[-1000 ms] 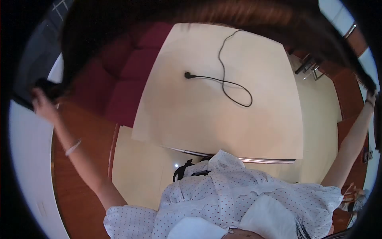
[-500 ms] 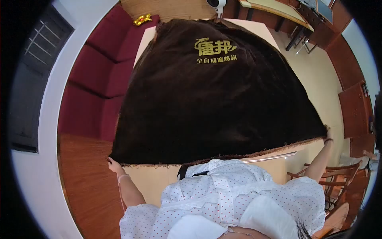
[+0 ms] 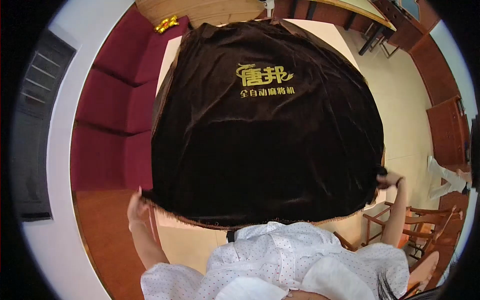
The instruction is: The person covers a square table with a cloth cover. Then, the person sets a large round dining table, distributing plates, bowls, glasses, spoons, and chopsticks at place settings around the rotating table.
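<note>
A dark brown velvety cloth [image 3: 270, 140] with gold lettering and a fringed edge lies over a pale table [image 3: 167, 62], hiding most of its top. On the left, my left hand [image 3: 137, 206] is closed on the cloth's near left corner. My right hand [image 3: 390, 180] grips the edge on the near right side, where the cloth bunches up. Between the two hands the fringed front edge sags close to my body. The table's pale surface shows at the far corners and in a strip near the front.
A dark red sofa [image 3: 107, 107] runs along the left, with a gold shiny packet [image 3: 166, 24] at its far end. Wooden chairs [image 3: 415, 220] stand at the near right. Another person's legs [image 3: 446, 177] show at the right edge. A desk [image 3: 357, 11] is at the far right.
The cloth, first raised high over the uncovered table and its black cable, came down and now covers them. Since the middle frame, its near edge has dropped and my right hand has moved inward.
</note>
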{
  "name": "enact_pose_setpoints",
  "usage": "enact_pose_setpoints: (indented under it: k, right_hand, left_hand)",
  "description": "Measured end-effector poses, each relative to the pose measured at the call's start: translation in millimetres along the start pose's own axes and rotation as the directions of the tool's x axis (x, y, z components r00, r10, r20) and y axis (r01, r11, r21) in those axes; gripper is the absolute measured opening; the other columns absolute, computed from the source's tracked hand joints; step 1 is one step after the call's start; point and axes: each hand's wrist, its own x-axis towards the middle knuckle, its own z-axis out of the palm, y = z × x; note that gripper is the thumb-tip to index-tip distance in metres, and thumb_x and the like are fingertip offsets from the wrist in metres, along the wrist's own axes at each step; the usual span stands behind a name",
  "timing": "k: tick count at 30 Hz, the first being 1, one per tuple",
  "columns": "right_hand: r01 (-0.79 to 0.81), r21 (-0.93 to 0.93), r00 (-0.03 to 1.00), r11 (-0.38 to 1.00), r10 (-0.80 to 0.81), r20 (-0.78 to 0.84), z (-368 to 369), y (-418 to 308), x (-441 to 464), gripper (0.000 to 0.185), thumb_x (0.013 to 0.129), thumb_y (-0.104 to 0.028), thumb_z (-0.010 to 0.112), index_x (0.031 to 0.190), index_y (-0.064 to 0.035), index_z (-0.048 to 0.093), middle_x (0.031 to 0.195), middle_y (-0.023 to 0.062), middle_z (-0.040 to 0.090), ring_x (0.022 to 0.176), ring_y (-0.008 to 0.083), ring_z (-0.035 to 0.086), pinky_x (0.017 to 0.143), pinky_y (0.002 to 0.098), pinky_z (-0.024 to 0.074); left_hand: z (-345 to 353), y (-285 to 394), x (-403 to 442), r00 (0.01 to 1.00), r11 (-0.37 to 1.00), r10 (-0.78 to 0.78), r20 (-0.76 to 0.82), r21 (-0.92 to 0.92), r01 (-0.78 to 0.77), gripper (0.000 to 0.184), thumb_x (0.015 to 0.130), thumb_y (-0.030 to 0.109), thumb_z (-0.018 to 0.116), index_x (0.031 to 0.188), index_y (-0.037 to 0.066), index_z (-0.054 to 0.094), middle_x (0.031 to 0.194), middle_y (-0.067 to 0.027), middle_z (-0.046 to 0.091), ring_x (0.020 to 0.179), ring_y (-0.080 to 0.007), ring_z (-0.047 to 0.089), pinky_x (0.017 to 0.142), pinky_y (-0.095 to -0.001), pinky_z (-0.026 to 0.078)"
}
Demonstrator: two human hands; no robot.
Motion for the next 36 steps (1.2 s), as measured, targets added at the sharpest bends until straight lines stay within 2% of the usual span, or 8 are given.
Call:
enact_pose_setpoints:
  k: [7, 12, 14, 16, 20, 26, 30, 36]
  right_hand:
    - [0.596, -0.514, 0.273, 0.618, -0.757, -0.594, -177.7, -340.3, -100.5, 0.029, 0.080, -0.023, 0.054, 0.103, -0.0050, 0.050, 0.096, 0.0069, 0.054, 0.087, 0.0174, 0.051, 0.078, 0.0317, 0.0414]
    - [0.785, 0.322, -0.457, -0.530, -0.845, -0.277, -299.3, -343.6, -281.8, 0.033, 0.076, -0.037, 0.050, 0.072, -0.0045, 0.052, 0.063, 0.0123, 0.051, 0.063, 0.0186, 0.049, 0.066, 0.0412, 0.0416]
    - [0.873, -0.113, -0.380, -0.474, -0.520, -0.765, -301.5, -289.8, -277.7, 0.021, 0.076, -0.027, 0.051, 0.079, -0.0083, 0.057, 0.079, 0.0087, 0.056, 0.075, 0.0252, 0.051, 0.070, 0.0390, 0.0414]
    - [0.930, -0.282, -0.365, -0.236, -0.504, -0.783, -259.1, -268.5, -249.6, 0.028, 0.076, -0.028, 0.057, 0.097, -0.0093, 0.057, 0.107, 0.0125, 0.053, 0.099, 0.0296, 0.048, 0.082, 0.0445, 0.0384]
    - [0.975, -0.065, 0.050, 0.212, -0.495, -0.867, -299.7, -187.2, -163.3, 0.035, 0.080, -0.026, 0.055, 0.109, -0.0062, 0.050, 0.108, 0.0079, 0.053, 0.099, 0.0216, 0.049, 0.086, 0.0339, 0.0372]
    - [0.970, 0.065, 0.211, 0.233, -0.681, -0.702, -292.9, -101.2, -42.0, 0.043, 0.083, -0.033, 0.051, 0.114, -0.0030, 0.045, 0.108, 0.0090, 0.053, 0.100, 0.0209, 0.050, 0.088, 0.0318, 0.0373]
    - [0.562, 0.731, 0.824, 0.388, -0.182, -0.537, -196.8, -71.2, -29.3, 0.038, 0.079, -0.036, 0.055, 0.102, -0.0068, 0.052, 0.089, 0.0075, 0.060, 0.072, 0.0188, 0.057, 0.069, 0.0350, 0.0464]
    - [0.522, 0.620, 0.719, 0.585, 0.089, -0.690, -117.0, 3.3, 0.5, 0.028, 0.077, -0.032, 0.060, 0.089, -0.0077, 0.055, 0.068, 0.0043, 0.058, 0.054, 0.0155, 0.054, 0.044, 0.0234, 0.0444]
  left_hand:
    - [211.5, 357.9, 114.1, 0.568, 0.499, 0.818, 0.086, 0.383, -0.777, 0.033, 0.089, 0.027, 0.035, 0.102, 0.000, 0.049, 0.088, -0.0110, 0.054, 0.078, -0.0189, 0.051, 0.076, -0.0326, 0.040]
    - [144.0, 687.3, -40.4, 0.130, 0.132, 0.718, -0.684, -0.049, -0.990, 0.021, 0.082, 0.014, 0.043, 0.082, 0.001, 0.059, 0.090, -0.0119, 0.055, 0.085, -0.0239, 0.048, 0.077, -0.0411, 0.037]
    - [147.3, 500.1, -106.4, -0.224, -0.206, 0.975, -0.013, -0.449, -0.869, 0.022, 0.080, 0.017, 0.046, 0.076, 0.000, 0.060, 0.089, -0.0154, 0.055, 0.085, -0.0273, 0.047, 0.081, -0.0438, 0.034]
    - [-20.5, 616.4, -16.8, -0.082, -0.230, 0.901, -0.427, -0.308, -0.923, 0.039, 0.074, 0.030, 0.053, 0.097, -0.001, 0.054, 0.094, -0.0185, 0.053, 0.085, -0.0272, 0.046, 0.082, -0.0415, 0.035]
    - [17.1, 388.9, -22.5, 0.334, 0.323, 0.942, -0.036, -0.181, -0.929, 0.054, 0.086, 0.037, 0.041, 0.129, 0.007, 0.028, 0.135, -0.0049, 0.026, 0.126, -0.0193, 0.016, 0.103, -0.0318, 0.011]
    - [-64.0, 258.6, 81.9, 0.641, 0.611, 0.756, -0.135, -0.207, -0.764, 0.038, 0.083, 0.036, 0.050, 0.104, 0.005, 0.046, 0.098, -0.0092, 0.056, 0.094, -0.0218, 0.051, 0.082, -0.0372, 0.040]
    - [-69.2, 154.7, 100.9, 0.858, 0.806, 0.482, -0.175, -0.294, -0.513, 0.037, 0.081, 0.040, 0.051, 0.102, 0.010, 0.048, 0.080, -0.0055, 0.056, 0.076, -0.0208, 0.053, 0.077, -0.0391, 0.040]
    - [-59.1, 42.7, 58.7, 0.899, 0.894, 0.242, -0.365, -0.277, -0.353, 0.030, 0.082, 0.035, 0.051, 0.101, 0.011, 0.049, 0.079, -0.0020, 0.049, 0.076, -0.0181, 0.050, 0.075, -0.0333, 0.042]
